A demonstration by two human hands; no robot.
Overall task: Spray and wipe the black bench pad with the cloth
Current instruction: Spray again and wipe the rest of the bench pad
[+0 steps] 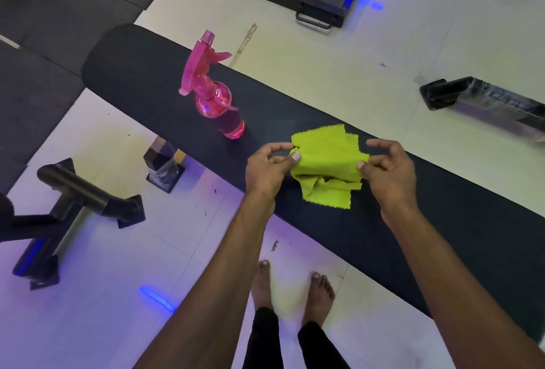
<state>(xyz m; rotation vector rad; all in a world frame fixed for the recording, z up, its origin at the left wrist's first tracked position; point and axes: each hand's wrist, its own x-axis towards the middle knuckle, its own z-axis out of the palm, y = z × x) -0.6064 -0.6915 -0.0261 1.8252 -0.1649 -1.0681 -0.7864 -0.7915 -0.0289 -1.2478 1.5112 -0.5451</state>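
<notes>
Between both hands, the crumpled lime-green microfibre cloth (326, 163) sits on the long black padded bench pad (295, 121). Left hand (269, 168) pinches its left edge with thumb and fingers; right hand (389, 168) pinches its right edge. Beyond the left-hand grip, a translucent pink plastic spray bottle (212, 94) stands upright on the pad.

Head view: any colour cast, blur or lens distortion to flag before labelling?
Head view: violet-blue cast pools on the floor tiles lower left; wide-angle bowing curves the black bench pad; motion blur smears the wrapped frame bar at right and the top-left corner; spray bottle, cloth, left hand and right hand stay sharp.
</notes>
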